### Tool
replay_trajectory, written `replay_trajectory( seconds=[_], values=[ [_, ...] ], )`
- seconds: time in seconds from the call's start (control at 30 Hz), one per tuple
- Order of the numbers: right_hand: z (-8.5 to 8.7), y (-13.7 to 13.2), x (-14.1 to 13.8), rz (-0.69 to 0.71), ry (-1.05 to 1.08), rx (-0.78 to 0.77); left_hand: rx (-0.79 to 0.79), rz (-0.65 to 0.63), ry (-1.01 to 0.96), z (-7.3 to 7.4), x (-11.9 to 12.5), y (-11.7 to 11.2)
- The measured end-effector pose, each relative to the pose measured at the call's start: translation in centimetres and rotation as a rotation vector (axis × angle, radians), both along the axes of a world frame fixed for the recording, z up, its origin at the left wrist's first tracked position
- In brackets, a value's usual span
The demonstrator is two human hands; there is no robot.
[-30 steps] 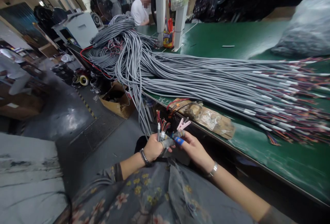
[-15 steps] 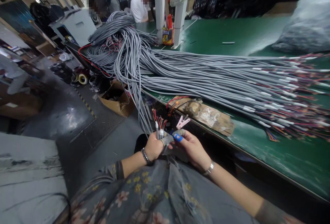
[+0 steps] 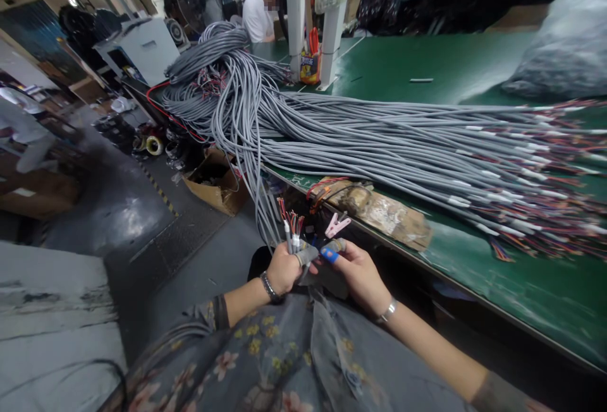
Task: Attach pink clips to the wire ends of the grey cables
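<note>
My left hand (image 3: 286,269) is closed around several grey cables (image 3: 268,219), whose stripped ends (image 3: 293,224) stick up with thin red, black and orange wires above white sleeves. Just to its right, my right hand (image 3: 359,272) pinches with thumb and forefinger, a blue covering on the thumb and a grey wrap on the finger. What sits in that pinch, if anything, is too small to make out. A pink clothespin (image 3: 336,226) shows right above the right fingertips, at the bench edge.
A long bundle of grey cables (image 3: 360,140) lies over the green bench (image 3: 478,61), bare wire ends at the right. A taped cardboard piece (image 3: 389,216) lies along the near edge. An open carton (image 3: 215,184) stands on the floor. A co-worker (image 3: 258,14) sits behind the bench.
My right hand has shifted slightly right, widening the gap from my left hand. The left hand keeps its grip on the cables. A second person's head in the background has gone from view.
</note>
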State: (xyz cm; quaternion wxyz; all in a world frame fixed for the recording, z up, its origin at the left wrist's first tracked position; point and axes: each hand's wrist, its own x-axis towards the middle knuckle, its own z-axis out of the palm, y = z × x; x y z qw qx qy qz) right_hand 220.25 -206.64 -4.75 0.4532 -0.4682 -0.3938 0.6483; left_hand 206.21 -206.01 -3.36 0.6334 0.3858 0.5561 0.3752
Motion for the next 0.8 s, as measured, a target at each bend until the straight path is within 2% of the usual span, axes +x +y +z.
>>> replay_trajectory(
  seconds=[0.17, 0.33, 0.5, 0.67, 0.8],
  values=[
    [0.2, 0.3, 0.2, 0.054, 0.022, -0.03, -0.003, -0.032, -0.007, 0.2, 0.0, -0.1],
    [0.4, 0.7, 0.0, 0.115, 0.071, -0.046, -0.003, -0.083, 0.015, -0.5, -0.1, -0.3],
    [0.4, 0.8, -0.5, 0.072, 0.048, -0.028, 0.01, -0.08, 0.03, -1.1, -0.2, -0.4],
    [0.7, 0.4, -0.6, 0.03, 0.053, -0.087, 0.001, -0.036, 0.011, -0.8, -0.1, -0.3],
    [0.1, 0.2, -0.6, 0.003, 0.074, -0.087, 0.009, -0.015, -0.002, -0.6, 0.0, -0.3]
  ],
)
